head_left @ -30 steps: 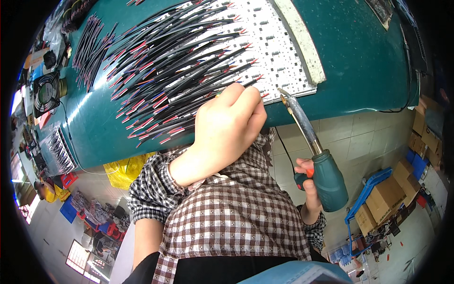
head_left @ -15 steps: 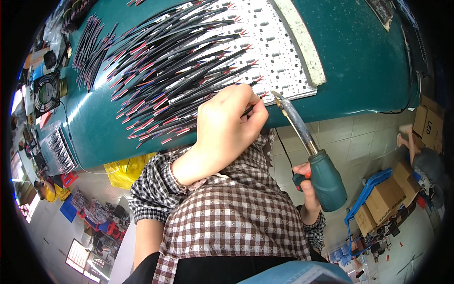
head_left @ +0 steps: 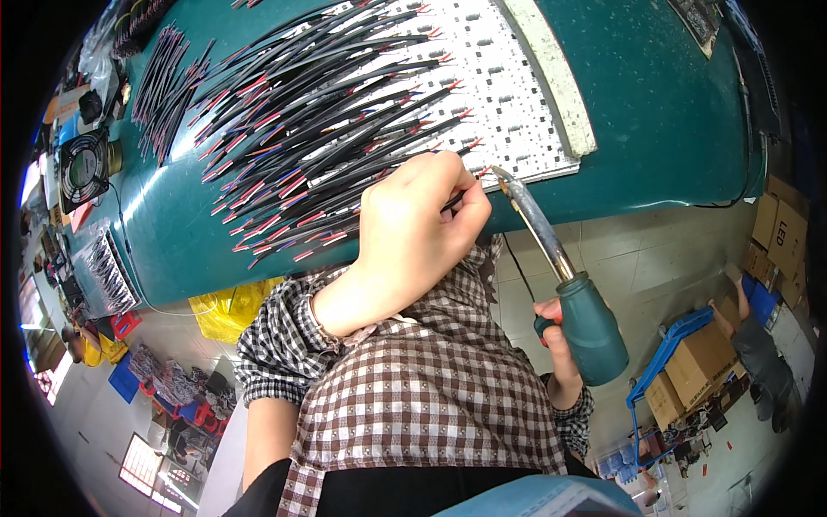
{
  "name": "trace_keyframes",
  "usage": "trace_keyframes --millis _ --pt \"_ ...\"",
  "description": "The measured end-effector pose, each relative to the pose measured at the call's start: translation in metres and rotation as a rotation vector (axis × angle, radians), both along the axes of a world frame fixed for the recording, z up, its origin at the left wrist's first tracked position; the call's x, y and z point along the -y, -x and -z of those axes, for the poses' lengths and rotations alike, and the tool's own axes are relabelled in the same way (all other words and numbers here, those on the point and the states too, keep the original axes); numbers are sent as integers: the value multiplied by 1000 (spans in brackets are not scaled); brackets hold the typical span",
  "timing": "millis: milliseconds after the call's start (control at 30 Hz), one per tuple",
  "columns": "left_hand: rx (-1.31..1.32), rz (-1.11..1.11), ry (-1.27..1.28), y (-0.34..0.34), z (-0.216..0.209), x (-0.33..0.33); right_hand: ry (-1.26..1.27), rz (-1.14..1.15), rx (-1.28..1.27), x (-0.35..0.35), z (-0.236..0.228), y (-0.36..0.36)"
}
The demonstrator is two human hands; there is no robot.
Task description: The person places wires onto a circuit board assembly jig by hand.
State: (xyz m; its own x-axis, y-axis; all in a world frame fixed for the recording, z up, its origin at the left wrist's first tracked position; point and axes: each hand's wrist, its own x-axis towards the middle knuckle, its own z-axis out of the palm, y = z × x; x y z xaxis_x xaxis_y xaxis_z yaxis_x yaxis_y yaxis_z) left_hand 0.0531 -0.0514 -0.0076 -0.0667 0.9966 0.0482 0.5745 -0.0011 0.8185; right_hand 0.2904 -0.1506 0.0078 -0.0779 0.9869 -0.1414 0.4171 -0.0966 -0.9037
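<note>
My left hand [head_left: 413, 233] is closed in a pinch around a black-sheathed cable [head_left: 457, 200] near the lower edge of a white circuit board [head_left: 521, 121]. The red end of that cable shows just past my fingertips. My right hand [head_left: 562, 358] grips a gun-shaped soldering iron [head_left: 593, 332] with a green handle. Its bent metal tip reaches the board's lower edge, beside the cable end; whether they touch I cannot make out. Rows of black cables [head_left: 319, 121] with red, white and blue wire ends lie across the board, pointing left.
A pale strip [head_left: 547, 69] lies along the board's right side on the green table [head_left: 646, 112]. Loose cables [head_left: 164, 95] are piled at the far left, near a small fan [head_left: 84, 172]. Cardboard boxes [head_left: 693, 366] and a person [head_left: 767, 362] are off to the right.
The soldering iron has shifted slightly left, its tip now closer to the cable end. My left hand has barely moved. The person at the right has moved nearer the boxes.
</note>
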Motion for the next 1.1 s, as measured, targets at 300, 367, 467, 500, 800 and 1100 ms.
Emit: trace_keyframes --millis 300,367,467,500,800,1100 --pt "3 -1 9 2 1 -2 -28 -55 105 1 -2 -2" --pt "3 -5 9 2 0 -3 18 -29 -14 -7 -11 3" --pt "-7 -1 13 1 1 -4 131 90 -273 -12 -17 9" --pt "-7 -2 21 1 0 -3 124 154 -336 -10 -15 10" --pt "36 6 19 6 7 2 -246 347 -88 -39 -143 -170" --pt "-368 353 44 -3 -13 -4 -545 793 39 28 -218 -604"
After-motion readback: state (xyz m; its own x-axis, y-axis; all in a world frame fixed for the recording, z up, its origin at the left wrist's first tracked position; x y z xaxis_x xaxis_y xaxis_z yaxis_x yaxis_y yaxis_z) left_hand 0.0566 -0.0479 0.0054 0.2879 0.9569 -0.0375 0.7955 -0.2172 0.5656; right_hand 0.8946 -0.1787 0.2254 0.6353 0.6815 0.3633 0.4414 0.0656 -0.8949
